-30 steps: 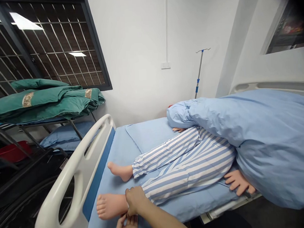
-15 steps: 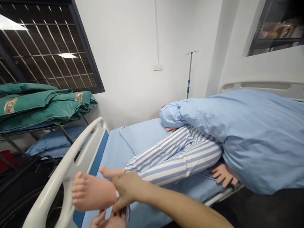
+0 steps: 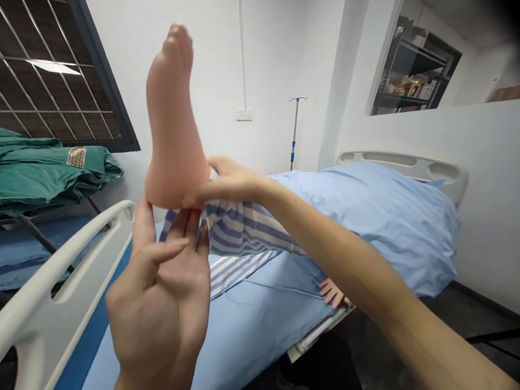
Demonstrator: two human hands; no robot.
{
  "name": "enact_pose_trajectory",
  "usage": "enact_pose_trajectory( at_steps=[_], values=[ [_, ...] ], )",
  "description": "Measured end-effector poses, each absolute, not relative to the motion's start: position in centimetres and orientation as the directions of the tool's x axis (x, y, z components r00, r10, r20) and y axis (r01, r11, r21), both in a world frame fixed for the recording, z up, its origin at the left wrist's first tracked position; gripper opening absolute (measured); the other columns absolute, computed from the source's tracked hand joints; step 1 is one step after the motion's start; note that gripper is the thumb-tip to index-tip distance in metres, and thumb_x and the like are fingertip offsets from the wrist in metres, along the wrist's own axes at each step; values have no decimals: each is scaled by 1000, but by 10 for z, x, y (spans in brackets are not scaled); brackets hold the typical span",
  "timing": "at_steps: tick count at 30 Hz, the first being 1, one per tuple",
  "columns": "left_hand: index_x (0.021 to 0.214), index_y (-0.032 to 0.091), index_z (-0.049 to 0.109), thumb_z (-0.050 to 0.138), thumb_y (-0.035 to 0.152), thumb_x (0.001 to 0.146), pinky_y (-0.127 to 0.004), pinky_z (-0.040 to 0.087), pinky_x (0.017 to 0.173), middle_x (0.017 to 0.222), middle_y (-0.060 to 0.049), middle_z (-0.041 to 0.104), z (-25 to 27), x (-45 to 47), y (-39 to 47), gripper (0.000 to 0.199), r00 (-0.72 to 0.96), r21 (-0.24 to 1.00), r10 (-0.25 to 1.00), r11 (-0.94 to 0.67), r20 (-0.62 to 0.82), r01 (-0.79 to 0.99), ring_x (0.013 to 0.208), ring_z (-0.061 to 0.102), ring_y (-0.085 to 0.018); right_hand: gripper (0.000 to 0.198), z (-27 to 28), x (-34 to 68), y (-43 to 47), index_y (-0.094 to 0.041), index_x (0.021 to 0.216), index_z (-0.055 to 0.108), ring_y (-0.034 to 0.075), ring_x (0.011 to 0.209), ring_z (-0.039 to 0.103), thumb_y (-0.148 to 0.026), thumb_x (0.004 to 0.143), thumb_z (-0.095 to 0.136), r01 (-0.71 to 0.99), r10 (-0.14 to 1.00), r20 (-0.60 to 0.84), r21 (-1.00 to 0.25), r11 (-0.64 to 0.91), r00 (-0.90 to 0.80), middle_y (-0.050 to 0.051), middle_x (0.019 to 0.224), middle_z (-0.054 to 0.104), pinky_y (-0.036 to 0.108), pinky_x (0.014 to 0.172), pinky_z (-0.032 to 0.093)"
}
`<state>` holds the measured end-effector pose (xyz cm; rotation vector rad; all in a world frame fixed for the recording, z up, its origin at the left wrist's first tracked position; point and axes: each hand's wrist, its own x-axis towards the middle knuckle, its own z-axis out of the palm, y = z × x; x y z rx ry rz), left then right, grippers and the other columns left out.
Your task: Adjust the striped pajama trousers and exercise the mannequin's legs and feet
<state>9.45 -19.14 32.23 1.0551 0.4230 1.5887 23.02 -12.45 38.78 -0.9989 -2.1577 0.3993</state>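
A manikin's foot [image 3: 172,124] rises above the bed, toes up and sole toward me. My right hand [image 3: 229,182] is wrapped around its ankle, thumb by the heel. Below the heel my left hand [image 3: 161,289] is palm up with its fingers stretched and apart, fingertips touching the heel's underside. Blue-and-white striped trousers [image 3: 244,229] cover the lifted leg. The other striped leg [image 3: 237,272] lies on the blue sheet, its foot hidden. A manikin's hand [image 3: 331,293] rests at the bed's near edge.
A pale blue quilt [image 3: 380,219] covers the bed's far end, by the headboard [image 3: 412,161]. The white footboard [image 3: 70,258] stands close on my left. Green bedding [image 3: 33,174] is piled on a rack beyond it. An IV pole [image 3: 295,134] stands by the wall.
The manikin's foot has gone up from near the mattress, and its leg is now lifted. My right hand rose with it. My left hand now shows its palm beneath the heel. The view shifted right.
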Motion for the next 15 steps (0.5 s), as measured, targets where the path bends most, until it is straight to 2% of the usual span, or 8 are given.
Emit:
enact_pose_trajectory(
  at_steps=[2, 4, 9, 15],
  values=[
    [118, 30, 45, 44, 13, 66, -39, 36, 95, 108, -2, 53, 336, 103, -192, 55, 173, 688, 879, -211, 444, -694, 114, 42, -21, 23, 400, 240, -129, -18, 82, 59, 12, 80, 55, -34, 66, 60, 529, 775, 484, -567, 631, -406, -3, 82, 59, 21, 67, 47],
    [120, 30, 43, 45, 12, 65, -37, 35, 96, 111, -2, 52, 343, 107, -192, 57, 218, 654, 855, -173, 471, -737, 114, 41, -20, 20, 407, 245, -131, -21, 78, 59, 13, 79, 54, -34, 62, 63, 531, 797, 473, -595, 603, -376, -3, 82, 60, 22, 66, 49],
    [120, 31, 42, 44, 9, 66, -37, 37, 94, 112, -1, 52, 336, 100, -185, 59, 190, 639, 864, -180, 467, -748, 113, 42, -20, 21, 399, 233, -129, -21, 78, 59, 12, 76, 54, -33, 60, 65, 528, 809, 455, -614, 588, -372, -4, 79, 61, 22, 63, 47],
    [117, 33, 44, 41, 7, 67, -34, 42, 87, 113, 2, 53, 313, 74, -167, 56, 133, 665, 896, -208, 424, -717, 104, 49, -17, 31, 369, 202, -118, -20, 86, 57, 13, 78, 54, -36, 61, 65, 557, 796, 455, -570, 604, -399, -2, 83, 61, 20, 60, 43]
  ],
)
